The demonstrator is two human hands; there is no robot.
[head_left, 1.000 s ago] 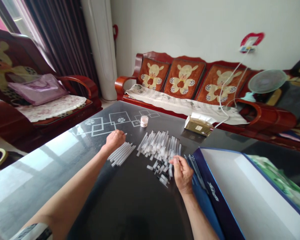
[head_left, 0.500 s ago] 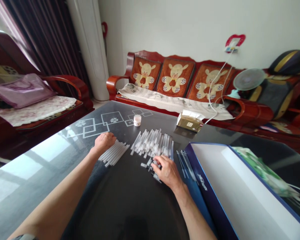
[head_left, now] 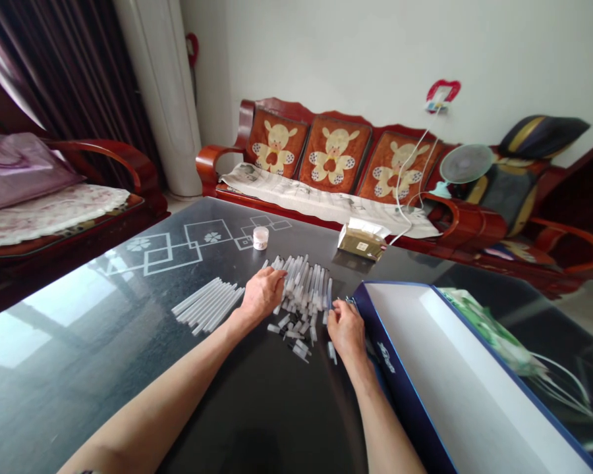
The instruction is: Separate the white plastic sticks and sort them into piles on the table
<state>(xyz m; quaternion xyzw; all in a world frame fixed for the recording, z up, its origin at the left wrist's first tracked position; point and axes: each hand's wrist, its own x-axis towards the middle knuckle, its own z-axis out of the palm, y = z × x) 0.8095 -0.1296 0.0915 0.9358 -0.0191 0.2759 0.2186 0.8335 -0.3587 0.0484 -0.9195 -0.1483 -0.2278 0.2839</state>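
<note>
A heap of translucent white pen barrels (head_left: 304, 280) lies in the middle of the dark table. At its left edge my left hand (head_left: 263, 294) has its fingers curled down onto the barrels; what they pinch is hidden. Left of it, a row of separate barrels (head_left: 207, 306) lies side by side. My right hand (head_left: 346, 329) is closed beside the blue box, over the spot of the thin pen refills, covering most of them. Its fingertips hide what they grip. Several small pen caps (head_left: 299, 332) lie scattered between my hands, in front of the heap.
A long blue box with a white inside (head_left: 454, 368) stands along the right. Beyond it lie a green and white bag (head_left: 489, 329) and white cables. Farther back are a small round container (head_left: 260, 238) and a tissue pack (head_left: 362, 240). A wooden sofa (head_left: 326, 197) stands behind the table.
My left hand has moved right, from the row of barrels to the heap. My right hand has left the caps and moved right to the refills by the box. The view has turned slightly.
</note>
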